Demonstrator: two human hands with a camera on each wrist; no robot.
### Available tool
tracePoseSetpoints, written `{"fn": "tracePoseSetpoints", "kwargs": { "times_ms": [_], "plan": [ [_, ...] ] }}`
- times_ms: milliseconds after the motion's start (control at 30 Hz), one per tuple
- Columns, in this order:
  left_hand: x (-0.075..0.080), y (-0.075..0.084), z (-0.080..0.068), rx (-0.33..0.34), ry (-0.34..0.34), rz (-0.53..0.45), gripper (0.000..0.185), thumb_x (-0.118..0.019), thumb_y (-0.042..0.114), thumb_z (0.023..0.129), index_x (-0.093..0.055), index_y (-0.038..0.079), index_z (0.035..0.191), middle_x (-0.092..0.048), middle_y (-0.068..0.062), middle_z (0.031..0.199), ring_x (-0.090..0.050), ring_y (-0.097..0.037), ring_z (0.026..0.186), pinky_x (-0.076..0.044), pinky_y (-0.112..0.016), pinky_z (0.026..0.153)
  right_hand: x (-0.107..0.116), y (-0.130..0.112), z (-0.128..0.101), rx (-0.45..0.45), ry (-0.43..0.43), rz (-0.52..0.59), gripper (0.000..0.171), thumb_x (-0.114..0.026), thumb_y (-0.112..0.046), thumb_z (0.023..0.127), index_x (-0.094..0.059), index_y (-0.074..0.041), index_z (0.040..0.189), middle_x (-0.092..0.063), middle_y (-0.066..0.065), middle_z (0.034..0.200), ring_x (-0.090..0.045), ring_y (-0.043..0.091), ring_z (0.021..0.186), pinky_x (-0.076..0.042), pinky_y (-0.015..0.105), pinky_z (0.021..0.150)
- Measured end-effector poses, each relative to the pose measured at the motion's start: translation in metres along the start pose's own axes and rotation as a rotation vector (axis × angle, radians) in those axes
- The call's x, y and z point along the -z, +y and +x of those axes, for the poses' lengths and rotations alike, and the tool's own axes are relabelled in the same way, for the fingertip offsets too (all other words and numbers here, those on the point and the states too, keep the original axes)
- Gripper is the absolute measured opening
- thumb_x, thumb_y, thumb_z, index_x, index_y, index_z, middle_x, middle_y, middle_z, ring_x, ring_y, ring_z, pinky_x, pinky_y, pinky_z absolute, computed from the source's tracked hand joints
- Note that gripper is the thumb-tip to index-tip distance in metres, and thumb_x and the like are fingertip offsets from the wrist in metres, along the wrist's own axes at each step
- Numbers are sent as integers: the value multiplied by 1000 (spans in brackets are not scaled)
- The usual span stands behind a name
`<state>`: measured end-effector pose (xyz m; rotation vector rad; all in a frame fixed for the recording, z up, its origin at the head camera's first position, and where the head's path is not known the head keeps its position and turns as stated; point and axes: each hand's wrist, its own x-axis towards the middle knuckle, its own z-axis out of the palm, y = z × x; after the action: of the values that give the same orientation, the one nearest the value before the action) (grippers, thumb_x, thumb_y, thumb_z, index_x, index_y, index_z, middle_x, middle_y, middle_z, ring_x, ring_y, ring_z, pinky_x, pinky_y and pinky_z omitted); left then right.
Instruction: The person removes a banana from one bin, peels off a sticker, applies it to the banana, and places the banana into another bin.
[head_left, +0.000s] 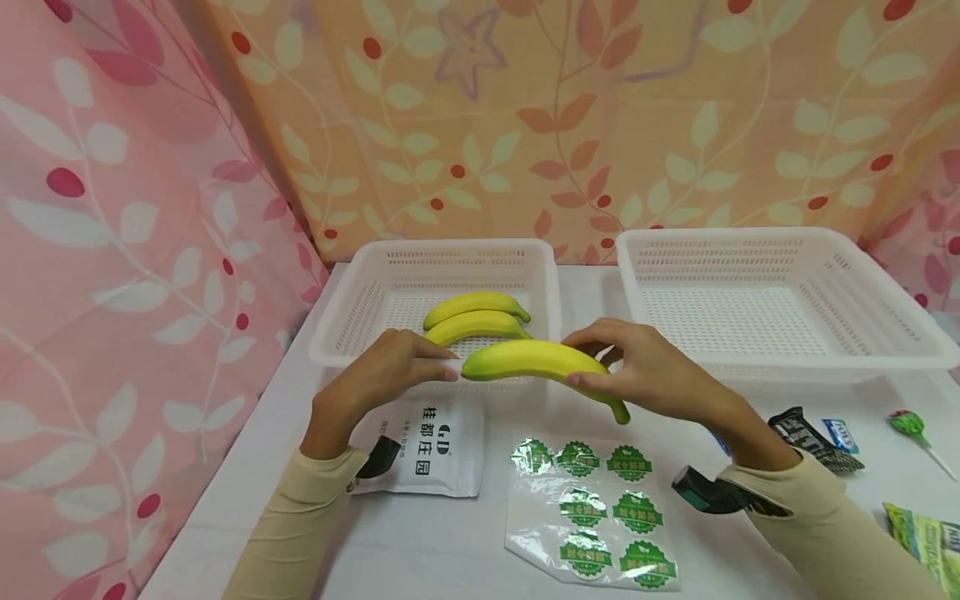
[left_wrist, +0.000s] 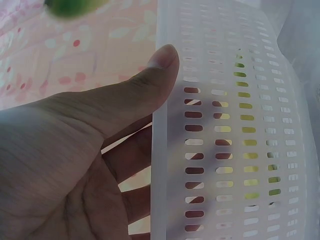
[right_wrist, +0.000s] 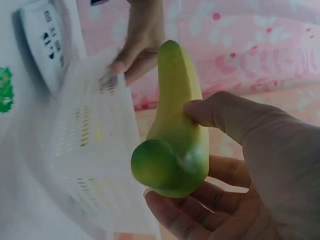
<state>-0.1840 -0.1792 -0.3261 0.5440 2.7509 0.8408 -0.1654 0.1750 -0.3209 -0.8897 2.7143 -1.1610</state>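
Note:
My right hand (head_left: 637, 367) holds a yellow banana (head_left: 536, 360) with green ends, thumb on one side and fingers on the other. The banana is above the front of the left white plastic basket (head_left: 551, 283). In the right wrist view the banana (right_wrist: 180, 100) points away, its green stem end close to the camera. With its thumb outside and fingers inside, my left hand (head_left: 382, 371) grips the front rim of that basket; the left wrist view shows the thumb on the slotted wall (left_wrist: 172, 150). Two more bananas (head_left: 476, 305) lie inside the basket.
A second white basket (head_left: 750, 360) stands at the right. In front lie a white pouch (head_left: 450, 450), a sheet of green stickers (head_left: 592, 508), a black wrapper (head_left: 813, 437), a small blue packet (head_left: 840, 435), a lollipop (head_left: 909, 423) and a green packet (head_left: 918, 533). Patterned curtains hang behind and left.

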Motion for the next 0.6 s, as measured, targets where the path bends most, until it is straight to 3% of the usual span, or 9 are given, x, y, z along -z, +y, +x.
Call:
{"fn": "tracePoseSetpoints", "kwargs": {
  "times_ms": [267, 500, 600],
  "plan": [
    [1, 1, 1, 20, -7, -4, 40, -81, 36, 95, -78, 16, 130, -75, -3, 128, -62, -22, 112, -50, -40, 95, -7, 25, -36, -17, -38, -47, 35, -81, -36, 95, -74, -21, 126, -68, -13, 109, -65, 9, 98, -58, 30, 86],
    [-1, 2, 0, -2, -4, -1, 38, -79, 34, 97, -78, 17, 131, -76, 0, 124, -63, -21, 111, -51, -40, 96, -20, 48, -39, -40, -39, -129, 39, -82, -26, 94, -74, -7, 127, -67, -6, 105, -61, 10, 93, -55, 28, 80],
    [-3, 4, -1, -50, 12, 21, 36, -78, 29, 98, -77, 15, 132, -77, 1, 123, -65, -20, 111, -54, -41, 98, -24, 54, -37, -66, -46, -171, 40, -82, -23, 94, -73, -3, 128, -67, -3, 107, -59, 12, 92, -54, 31, 81]
  ]
}}
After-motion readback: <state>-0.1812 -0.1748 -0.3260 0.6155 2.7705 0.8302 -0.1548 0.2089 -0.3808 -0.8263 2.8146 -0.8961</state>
